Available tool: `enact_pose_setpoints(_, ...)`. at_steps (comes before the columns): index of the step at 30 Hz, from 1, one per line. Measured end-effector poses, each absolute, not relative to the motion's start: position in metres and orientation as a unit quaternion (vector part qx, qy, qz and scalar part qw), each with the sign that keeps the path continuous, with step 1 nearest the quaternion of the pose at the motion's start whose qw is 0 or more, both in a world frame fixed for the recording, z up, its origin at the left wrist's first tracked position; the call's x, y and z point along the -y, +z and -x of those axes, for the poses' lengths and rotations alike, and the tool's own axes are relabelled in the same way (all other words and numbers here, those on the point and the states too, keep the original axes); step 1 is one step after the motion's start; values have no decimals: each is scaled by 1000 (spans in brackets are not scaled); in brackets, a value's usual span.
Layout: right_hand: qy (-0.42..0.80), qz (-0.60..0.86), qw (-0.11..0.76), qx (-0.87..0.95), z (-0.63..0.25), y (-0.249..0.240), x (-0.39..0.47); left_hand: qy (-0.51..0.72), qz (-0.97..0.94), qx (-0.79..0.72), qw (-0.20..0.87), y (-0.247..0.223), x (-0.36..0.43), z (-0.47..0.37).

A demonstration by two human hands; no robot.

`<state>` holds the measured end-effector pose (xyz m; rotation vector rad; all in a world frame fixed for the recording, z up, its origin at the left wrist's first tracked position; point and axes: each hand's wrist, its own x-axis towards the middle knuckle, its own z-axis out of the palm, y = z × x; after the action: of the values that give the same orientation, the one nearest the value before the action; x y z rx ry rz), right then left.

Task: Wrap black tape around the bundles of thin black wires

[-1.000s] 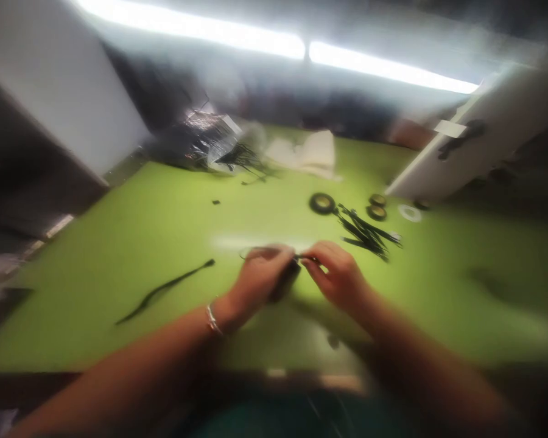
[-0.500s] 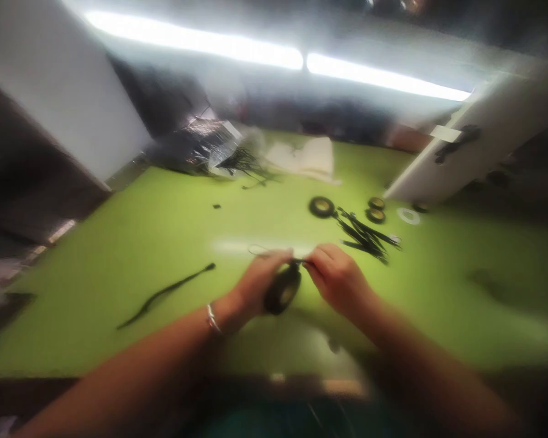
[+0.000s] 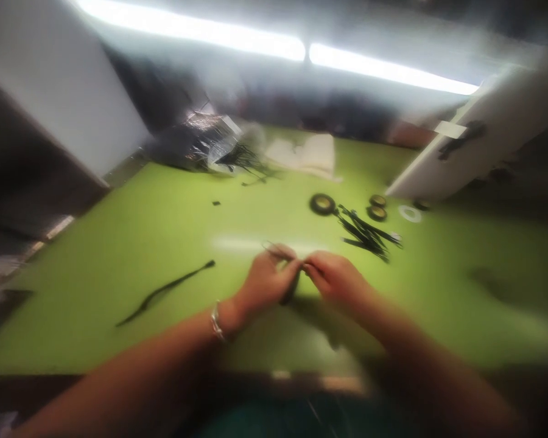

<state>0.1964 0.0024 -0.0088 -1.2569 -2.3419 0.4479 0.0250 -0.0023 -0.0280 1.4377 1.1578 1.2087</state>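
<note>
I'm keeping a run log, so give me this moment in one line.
left hand: holding dark item | right hand: fingertips close to left's, grip unclear | table: black strap left, black rolls right

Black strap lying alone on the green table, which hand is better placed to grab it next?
Probably the left hand: the black strap lies nearer it; the right hand would have to reach across, though both hands look occupied.

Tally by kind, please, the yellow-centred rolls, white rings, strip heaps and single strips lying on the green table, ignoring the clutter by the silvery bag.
Yellow-centred rolls: 3
White ring: 1
Heap of black strips: 1
Single black strip: 1
Total: 6
Left out: blurred dark thing beside the ring; partly hidden dark item in the left hand.
</note>
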Motion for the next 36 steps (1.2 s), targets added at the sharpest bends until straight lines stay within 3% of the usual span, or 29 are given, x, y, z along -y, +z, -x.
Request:
enact_pose_setpoints(3,175,448,237,844,-198,-7,-4,474,-590,-462,461,-27,1,-25)
enact_pose_setpoints(10,160,432,288,840,-201,-1,-4,418,-503,-435,619,-21,1,-25)
enact_pose_setpoints(16,45,427,343,836,-195,-9,0,453,-449,-438,634,-28,8,-30)
enact_pose_setpoints(28,-134,393,304,857,-193,-16,2,480,-445,-466,595,-31,7,-26)
enact_pose_setpoints(31,-81,386,323,860,-193,-16,4,497,-433,-475,583,-31,6,-25)
enact_pose_setpoints(36,152,409,307,846,-195,-7,1,491,-499,-490,520,-24,6,-25)
